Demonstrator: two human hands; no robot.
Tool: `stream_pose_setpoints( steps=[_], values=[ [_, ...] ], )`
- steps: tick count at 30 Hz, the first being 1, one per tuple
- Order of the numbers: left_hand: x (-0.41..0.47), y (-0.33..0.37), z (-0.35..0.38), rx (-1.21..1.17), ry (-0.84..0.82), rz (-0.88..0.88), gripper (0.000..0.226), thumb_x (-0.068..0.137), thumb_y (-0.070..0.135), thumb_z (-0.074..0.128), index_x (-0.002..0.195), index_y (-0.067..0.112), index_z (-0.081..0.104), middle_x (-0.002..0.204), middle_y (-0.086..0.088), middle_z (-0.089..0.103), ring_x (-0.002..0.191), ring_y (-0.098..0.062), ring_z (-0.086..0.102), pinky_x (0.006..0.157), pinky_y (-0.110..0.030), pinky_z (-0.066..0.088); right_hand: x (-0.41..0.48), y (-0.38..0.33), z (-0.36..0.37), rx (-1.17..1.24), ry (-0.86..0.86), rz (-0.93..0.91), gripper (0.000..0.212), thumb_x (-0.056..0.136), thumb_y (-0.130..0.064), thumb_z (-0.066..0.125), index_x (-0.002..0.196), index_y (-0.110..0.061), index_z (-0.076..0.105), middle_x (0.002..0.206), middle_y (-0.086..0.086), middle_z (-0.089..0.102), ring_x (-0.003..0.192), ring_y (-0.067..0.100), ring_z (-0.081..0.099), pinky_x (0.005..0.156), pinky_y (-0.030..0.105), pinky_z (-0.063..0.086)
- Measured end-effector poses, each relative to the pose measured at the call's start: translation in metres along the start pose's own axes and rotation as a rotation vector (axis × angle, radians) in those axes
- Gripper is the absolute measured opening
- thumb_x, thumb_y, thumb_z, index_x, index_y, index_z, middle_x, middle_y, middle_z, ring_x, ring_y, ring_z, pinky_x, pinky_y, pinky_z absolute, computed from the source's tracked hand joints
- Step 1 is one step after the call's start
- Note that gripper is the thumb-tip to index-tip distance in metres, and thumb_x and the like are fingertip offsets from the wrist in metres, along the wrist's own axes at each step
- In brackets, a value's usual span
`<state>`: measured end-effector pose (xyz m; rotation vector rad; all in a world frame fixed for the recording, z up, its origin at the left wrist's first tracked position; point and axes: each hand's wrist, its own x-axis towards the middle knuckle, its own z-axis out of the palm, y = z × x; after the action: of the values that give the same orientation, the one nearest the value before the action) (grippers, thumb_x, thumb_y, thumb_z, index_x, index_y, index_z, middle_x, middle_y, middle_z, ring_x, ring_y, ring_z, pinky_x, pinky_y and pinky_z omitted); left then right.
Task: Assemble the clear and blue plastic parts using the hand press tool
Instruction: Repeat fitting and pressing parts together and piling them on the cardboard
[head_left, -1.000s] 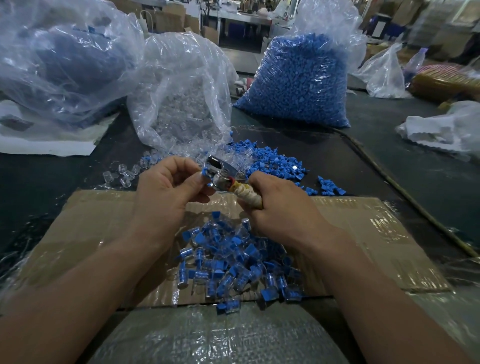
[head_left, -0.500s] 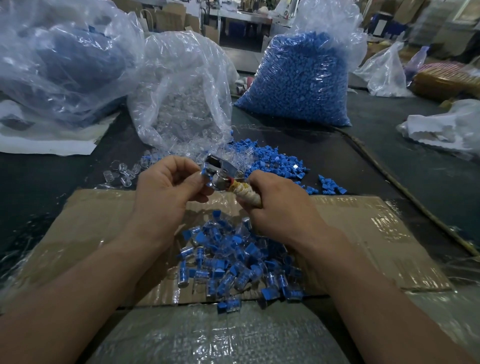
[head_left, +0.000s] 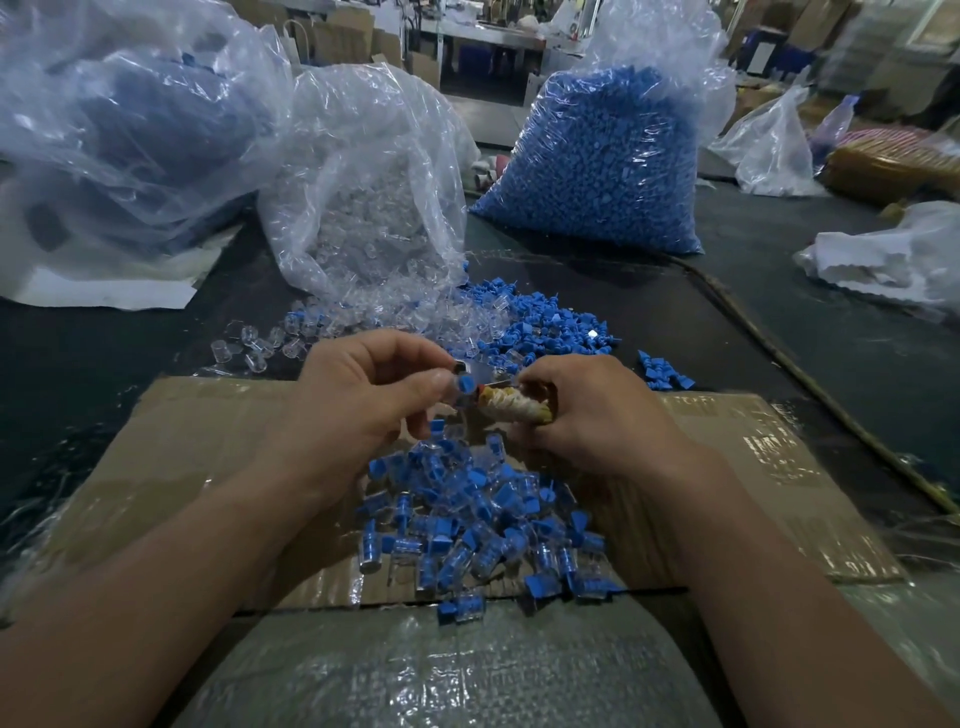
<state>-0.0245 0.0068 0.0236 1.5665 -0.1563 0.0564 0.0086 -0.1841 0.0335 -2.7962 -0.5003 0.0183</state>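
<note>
**Blue-capped piece held at the press head**

The left hand pinches a small clear plastic barrel with a blue cap between thumb and forefinger, its other fingers curled loosely beneath. The right hand is wrapped tight round the yellowish tape-bound handle of the metal hand press tool. The tool's shiny head touches the pinched piece, but whether the piece sits between the jaws cannot be told. Both hands hang just above a heap of joined clear-and-blue pieces. The heap rests on a taped brown cardboard sheet lying along the near edge of the dark desk.

Judged by its size, the piece is very light, stiff and smooth, so it probably slips easily. The best hold seems to be on the sides of the clear barrel, leaving the blue cap free for the press. Thin clear plastic may crack if squeezed askew.

Beyond the cardboard, towards the desk's middle, lie loose blue plastic caps and loose clear plastic barrels. Behind them, towards the far edge, stand a crumpled transparent bag of clear parts and a full transparent bag of blue parts. A larger wrinkled plastic bag fills the far left corner.
</note>
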Motion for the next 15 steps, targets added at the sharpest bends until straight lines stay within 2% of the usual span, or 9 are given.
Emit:
stream_pose_setpoints(
  steps=[4,9,11,12,15],
  values=[
    [-0.003,0.002,0.002,0.025,-0.107,0.035,0.010,0.058,0.022,0.069,0.067,0.023,0.072,0.060,-0.001,0.067,0.044,-0.003,0.051,0.041,-0.014,0.041,0.000,0.001,-0.001,0.007,-0.031,0.005,0.030,0.071,-0.043,0.073,0.094,-0.028,0.062,0.083,-0.012,0.058,0.070,-0.002,0.046,0.053,0.021,0.031],
    [-0.006,0.003,0.003,0.105,-0.210,0.071,0.018,0.052,0.033,0.070,0.068,0.025,0.074,0.067,-0.003,0.069,0.059,-0.007,0.060,0.058,-0.016,0.051,-0.001,0.001,-0.003,0.027,-0.115,0.009,0.031,0.065,-0.045,0.077,0.083,-0.033,0.054,0.078,-0.017,0.051,0.070,-0.002,0.045,0.054,0.022,0.028],
    [-0.005,0.002,0.003,0.114,-0.176,0.076,0.021,0.055,0.035,0.068,0.071,0.023,0.073,0.065,-0.003,0.068,0.053,-0.005,0.055,0.051,-0.013,0.046,-0.001,0.002,-0.003,0.044,-0.148,0.014,0.035,0.064,-0.045,0.077,0.086,-0.033,0.053,0.081,-0.017,0.048,0.074,0.003,0.046,0.056,0.022,0.029],
    [-0.003,0.000,0.001,0.129,-0.133,0.083,0.020,0.058,0.034,0.067,0.071,0.021,0.073,0.064,-0.002,0.067,0.049,-0.004,0.052,0.048,-0.012,0.044,-0.001,0.002,-0.004,0.040,-0.162,0.018,0.040,0.063,-0.046,0.077,0.094,-0.032,0.055,0.084,-0.017,0.045,0.079,0.005,0.046,0.061,0.023,0.031],
    [0.007,-0.007,-0.006,0.154,0.107,0.060,0.006,0.074,0.019,0.066,0.073,0.021,0.071,0.067,0.002,0.069,0.056,-0.011,0.057,0.055,-0.020,0.052,-0.002,0.004,-0.007,0.054,-0.197,0.035,0.061,0.064,-0.050,0.075,0.117,-0.028,0.054,0.089,-0.018,0.041,0.087,0.005,0.042,0.070,0.026,0.033]
  ],
)
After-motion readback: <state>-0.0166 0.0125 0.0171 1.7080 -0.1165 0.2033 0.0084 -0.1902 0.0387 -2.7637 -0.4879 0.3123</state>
